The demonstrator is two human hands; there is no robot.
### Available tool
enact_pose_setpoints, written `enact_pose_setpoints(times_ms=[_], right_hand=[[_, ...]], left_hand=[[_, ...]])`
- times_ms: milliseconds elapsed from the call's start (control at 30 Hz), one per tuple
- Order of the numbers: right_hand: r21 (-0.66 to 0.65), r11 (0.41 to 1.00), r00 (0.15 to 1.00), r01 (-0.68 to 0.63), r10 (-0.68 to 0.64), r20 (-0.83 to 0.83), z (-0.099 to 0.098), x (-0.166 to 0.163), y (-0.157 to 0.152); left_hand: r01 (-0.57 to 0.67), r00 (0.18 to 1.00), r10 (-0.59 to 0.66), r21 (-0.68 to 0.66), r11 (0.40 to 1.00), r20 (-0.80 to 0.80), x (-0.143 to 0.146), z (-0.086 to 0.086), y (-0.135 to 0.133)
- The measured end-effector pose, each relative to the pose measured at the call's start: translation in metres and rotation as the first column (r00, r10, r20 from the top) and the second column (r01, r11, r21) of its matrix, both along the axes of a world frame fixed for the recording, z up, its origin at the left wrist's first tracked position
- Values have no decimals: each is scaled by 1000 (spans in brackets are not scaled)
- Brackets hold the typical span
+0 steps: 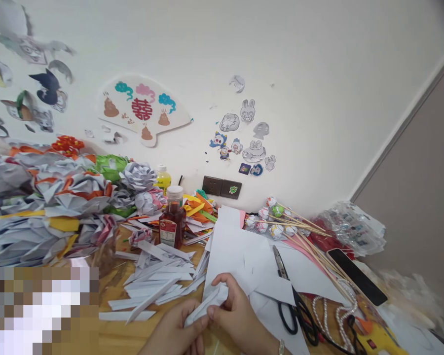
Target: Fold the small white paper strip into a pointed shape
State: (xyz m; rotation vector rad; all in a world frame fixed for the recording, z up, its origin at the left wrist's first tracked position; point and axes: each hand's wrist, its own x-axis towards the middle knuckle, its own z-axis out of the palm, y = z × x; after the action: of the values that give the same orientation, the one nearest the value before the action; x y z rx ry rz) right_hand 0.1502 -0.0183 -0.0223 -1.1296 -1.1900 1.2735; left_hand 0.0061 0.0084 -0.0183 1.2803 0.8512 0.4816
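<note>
Both my hands meet at the bottom middle of the view over a wooden table (118,335). My left hand (175,331) and my right hand (237,315) pinch a folded strip of white paper (207,303) between their fingers. Just left of them lies a heap of similar folded white paper strips (155,281). Flat white sheets (240,251) lie right behind my hands. Black-handled scissors (294,301) rest on the sheets to the right of my right hand.
A red-brown bottle (172,218) stands behind the strips. A big pile of folded paper flowers (55,197) fills the left. Bamboo skewers with paper buds (299,231), a phone (357,276), a bead string (329,315) and a yellow glue gun (381,340) lie at the right. The wall is close behind.
</note>
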Motion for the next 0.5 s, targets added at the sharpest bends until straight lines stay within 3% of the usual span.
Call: enact_pose_setpoints(times_ms=[267,500], right_hand=[[66,981,973,-180,187,-137,-8,11,7],[37,979,979,-198,199,-40,-6,16,7]], left_hand=[[31,999,-31,-5,999,30,-2,-3,1],[39,999,-39,-7,999,-1,0,4,1]])
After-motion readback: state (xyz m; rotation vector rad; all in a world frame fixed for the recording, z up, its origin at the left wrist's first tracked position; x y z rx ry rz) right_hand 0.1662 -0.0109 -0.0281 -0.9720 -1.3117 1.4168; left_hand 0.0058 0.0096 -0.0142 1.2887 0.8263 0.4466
